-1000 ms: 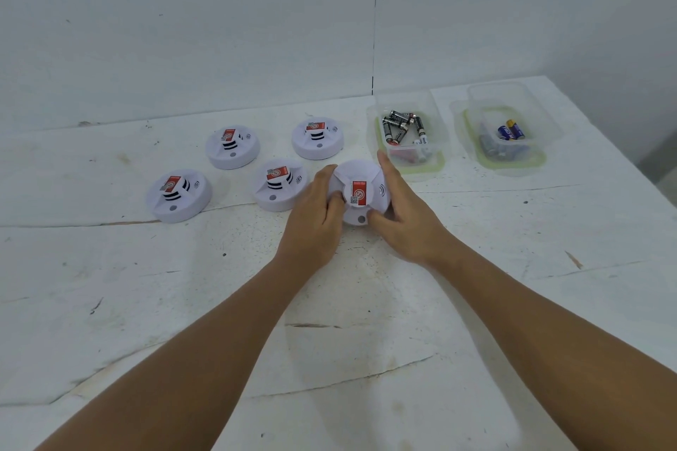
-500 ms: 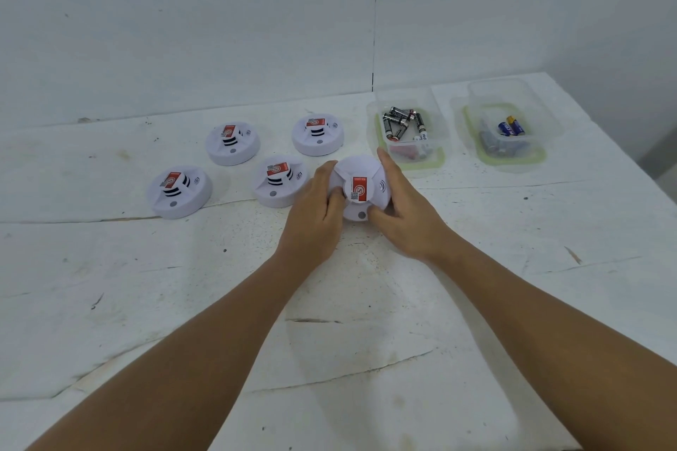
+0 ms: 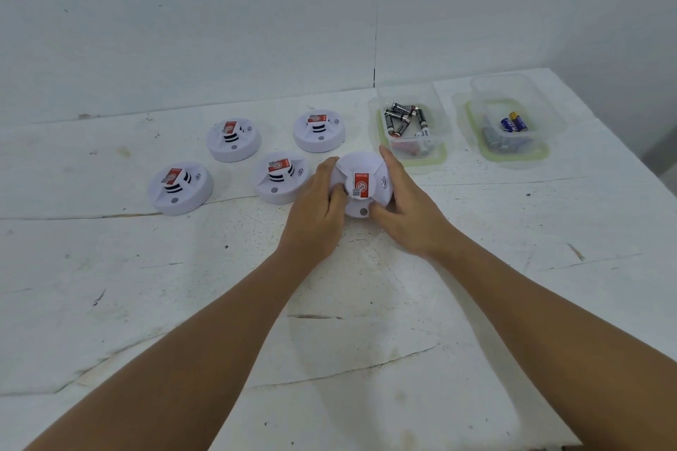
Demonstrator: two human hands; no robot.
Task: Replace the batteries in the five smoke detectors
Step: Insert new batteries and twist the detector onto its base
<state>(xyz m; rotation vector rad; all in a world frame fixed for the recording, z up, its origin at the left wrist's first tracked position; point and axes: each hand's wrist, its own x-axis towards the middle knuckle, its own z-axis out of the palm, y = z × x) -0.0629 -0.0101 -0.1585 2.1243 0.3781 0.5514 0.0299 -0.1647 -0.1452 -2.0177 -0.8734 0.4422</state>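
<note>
A scuffed, cracked white bench [image 3: 476,267] carries everything. Two clear plastic tubs sit at its far right: the nearer-left tub [image 3: 437,157] holds black batteries [image 3: 401,117], the other tub [image 3: 542,154] blue ones, perhaps grey ones too. Four round white smoke detectors with red labels [image 3: 180,187] lie left. The fifth detector [image 3: 364,185] sits mid-bench, left hand [image 3: 315,212] and right hand [image 3: 406,209] each in a curled grip around its rim.

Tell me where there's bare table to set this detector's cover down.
Bare table lies near you, between the forearms, and left of the outermost detector. Crowded: the four resting detectors, the held detector and both battery tubs behind.
</note>
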